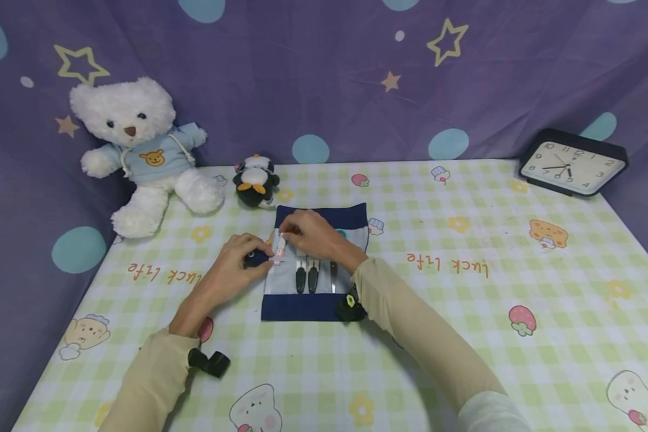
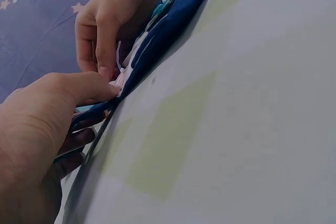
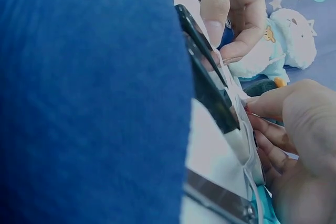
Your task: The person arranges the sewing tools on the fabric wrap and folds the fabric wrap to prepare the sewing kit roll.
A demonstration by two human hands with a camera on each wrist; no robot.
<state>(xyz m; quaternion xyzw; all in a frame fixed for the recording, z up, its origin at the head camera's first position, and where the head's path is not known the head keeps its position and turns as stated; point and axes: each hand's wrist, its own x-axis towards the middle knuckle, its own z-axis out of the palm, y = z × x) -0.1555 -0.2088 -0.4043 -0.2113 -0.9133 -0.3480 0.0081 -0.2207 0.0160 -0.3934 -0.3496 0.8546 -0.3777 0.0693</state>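
A navy-and-grey cloth tool roll (image 1: 302,308) lies spread on the table. At its left edge my left hand (image 1: 234,267) pinches the cloth, thumb on top and fingers beneath, beside the lower end of a slim pink-and-white item (image 1: 280,248). My right hand (image 1: 312,231) reaches over the roll and pinches this item's upper end; the fingers partly hide it, and its kind cannot be told. Two black-handled tools (image 3: 210,98) sit side by side in the roll, tucked under a thin white band. A slim metal tool (image 3: 220,198) lies to their right.
A white teddy bear (image 1: 156,156) in a blue top sits at the back left, with a small penguin plush (image 1: 255,182) next to it. At the back right stands a black-framed clock (image 1: 572,163). A checked cloth (image 1: 443,360) covers the table; a purple curtain (image 1: 324,78) hangs behind.
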